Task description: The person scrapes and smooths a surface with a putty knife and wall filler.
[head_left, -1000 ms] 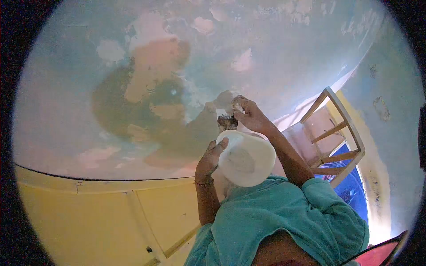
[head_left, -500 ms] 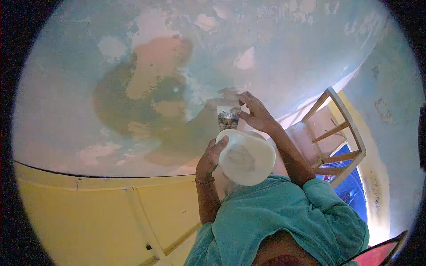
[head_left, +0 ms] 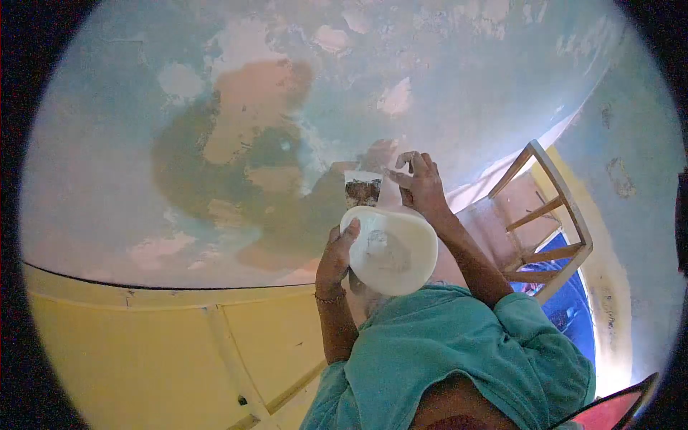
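My left hand (head_left: 334, 261) grips a shallow white bowl (head_left: 394, 251) by its left rim, thumb over the edge. The bowl is tilted towards me, with a greyish smear inside. Just beyond its far rim shows a squarish piece, white above and dark-smeared below (head_left: 362, 190), like a scraper blade; its lower part is hidden by the bowl. Right of that piece is my right hand (head_left: 423, 183), raised close to the patchy wall. Its fingers are bent, with thumb and forefinger apart, and nothing shows between them.
Ahead spreads a patchy blue and pinkish wall (head_left: 466, 79) bearing my shadow. Yellow panelling (head_left: 143, 351) lies at lower left. A wooden chair (head_left: 562, 190) stands at right, near a blue surface (head_left: 573, 315). A red, dark-rimmed object (head_left: 609, 416) enters the lower right corner.
The bowl and my left hand have shifted slightly left, and the dark-smeared piece with them. My right hand has moved a little right, its fingers more bent.
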Demonstrator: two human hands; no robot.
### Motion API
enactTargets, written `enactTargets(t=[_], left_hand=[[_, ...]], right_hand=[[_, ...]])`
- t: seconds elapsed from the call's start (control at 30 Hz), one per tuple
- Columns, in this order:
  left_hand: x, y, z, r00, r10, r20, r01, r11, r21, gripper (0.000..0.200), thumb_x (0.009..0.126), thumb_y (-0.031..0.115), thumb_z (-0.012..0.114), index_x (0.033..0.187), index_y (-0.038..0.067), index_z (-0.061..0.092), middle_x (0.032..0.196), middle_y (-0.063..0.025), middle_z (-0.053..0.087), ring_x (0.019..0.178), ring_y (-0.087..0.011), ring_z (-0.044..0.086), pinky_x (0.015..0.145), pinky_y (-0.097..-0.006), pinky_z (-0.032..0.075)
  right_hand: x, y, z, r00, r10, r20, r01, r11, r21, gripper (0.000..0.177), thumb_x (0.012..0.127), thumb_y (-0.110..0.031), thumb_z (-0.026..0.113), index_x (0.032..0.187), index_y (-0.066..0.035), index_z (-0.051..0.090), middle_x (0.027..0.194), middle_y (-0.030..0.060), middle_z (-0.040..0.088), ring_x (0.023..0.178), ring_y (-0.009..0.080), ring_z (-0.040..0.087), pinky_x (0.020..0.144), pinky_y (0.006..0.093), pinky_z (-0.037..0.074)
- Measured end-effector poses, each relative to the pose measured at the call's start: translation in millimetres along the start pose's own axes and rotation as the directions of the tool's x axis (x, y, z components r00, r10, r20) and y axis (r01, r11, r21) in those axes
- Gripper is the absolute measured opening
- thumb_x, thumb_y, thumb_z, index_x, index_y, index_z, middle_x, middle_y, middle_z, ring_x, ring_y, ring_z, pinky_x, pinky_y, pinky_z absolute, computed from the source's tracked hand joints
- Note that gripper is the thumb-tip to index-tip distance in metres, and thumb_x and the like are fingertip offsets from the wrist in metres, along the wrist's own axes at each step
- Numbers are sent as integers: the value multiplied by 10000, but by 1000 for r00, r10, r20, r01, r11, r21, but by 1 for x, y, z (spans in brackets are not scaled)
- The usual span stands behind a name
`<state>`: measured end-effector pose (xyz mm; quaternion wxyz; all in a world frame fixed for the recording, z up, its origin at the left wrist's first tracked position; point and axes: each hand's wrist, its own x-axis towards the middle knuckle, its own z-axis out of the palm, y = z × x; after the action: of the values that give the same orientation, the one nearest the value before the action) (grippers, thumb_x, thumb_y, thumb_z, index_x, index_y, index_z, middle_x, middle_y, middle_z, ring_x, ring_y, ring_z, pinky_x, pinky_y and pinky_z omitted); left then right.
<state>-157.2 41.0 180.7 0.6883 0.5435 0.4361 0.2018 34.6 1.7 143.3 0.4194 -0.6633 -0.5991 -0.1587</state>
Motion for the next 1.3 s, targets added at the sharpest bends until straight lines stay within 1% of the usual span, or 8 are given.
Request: enactTargets(t=[0.1, 0.2, 0.5, 0.6, 0.7, 0.9, 1.0, 1.3], left_hand=[[9, -12, -9, 998, -49, -29, 51, 998, 46, 538, 788, 415, 547, 1018, -65, 467, 948, -137, 536, 867, -173, 512, 763, -283, 409], [10, -14, -8, 998, -27, -48, 29, 999, 43, 523, 793, 395, 547, 1031, -64, 465, 950, -128, 535, 865, -175, 513, 762, -278, 408], [-4, 3, -1, 999, 19, -44, -21, 999, -28, 546, 752, 414, 576, 1049, -31, 467, 913, -137, 564, 782, -221, 572, 688, -331, 465], [-12, 16, 2, 999, -41, 22, 42, 999, -26, 492, 791, 355, 555, 1076, -31, 446, 944, -115, 536, 829, -173, 524, 717, -294, 430], [-5, 3, -1, 998, -21, -59, 20, 1000, -13, 507, 777, 364, 569, 1066, -32, 441, 931, -115, 536, 815, -180, 528, 702, -295, 433], [-3, 1, -5, 994, -104, -35, 102, 993, -50, 527, 765, 368, 586, 1061, -39, 431, 929, -115, 536, 811, -185, 532, 705, -296, 434], [3, -3, -9, 998, -35, 48, 37, 998, -52, 507, 769, 365, 582, 1045, -40, 451, 916, -116, 547, 807, -174, 537, 699, -294, 437], [-19, 23, 6, 998, -32, 57, 37, 995, -94, 457, 783, 346, 567, 1023, -33, 475, 905, -121, 561, 787, -169, 548, 694, -290, 444]], right_hand=[[-10, 1, 9, 999, -50, -11, 48, 993, -104, 490, 552, 18, 579, 977, -226, 595, 893, 24, 446, 787, 197, 445, 681, 349, 383], [-17, 1, 11, 996, -45, 71, 54, 989, -135, 341, 577, -132, 630, 913, -186, 607, 932, 66, 455, 875, 248, 436, 729, 403, 356], [-17, -11, 6, 1000, 1, -2, -1, 993, -122, 383, 530, -165, 666, 910, -190, 624, 937, 2, 450, 867, 199, 425, 768, 399, 317], [-18, -13, 1, 998, -60, -5, 58, 982, -179, 301, 609, -192, 608, 909, -169, 591, 922, 36, 465, 857, 220, 430, 729, 426, 313], [-19, -11, 9, 997, -66, -45, 55, 975, -217, 290, 619, -201, 592, 908, -178, 589, 924, 42, 462, 860, 221, 427, 733, 429, 306], [-18, -14, 3, 994, -108, 2, 104, 953, -284, 269, 634, -197, 572, 903, -180, 589, 946, 51, 464, 885, 225, 423, 744, 458, 291], [-11, -21, -5, 989, -120, 85, 139, 953, -269, 267, 636, -209, 564, 898, -165, 589, 981, 67, 467, 914, 234, 422, 754, 470, 285], [-19, -22, 7, 989, -99, 114, 127, 953, -277, 311, 650, -219, 545, 952, -142, 546, 1027, 119, 442, 952, 286, 408, 761, 484, 287]])
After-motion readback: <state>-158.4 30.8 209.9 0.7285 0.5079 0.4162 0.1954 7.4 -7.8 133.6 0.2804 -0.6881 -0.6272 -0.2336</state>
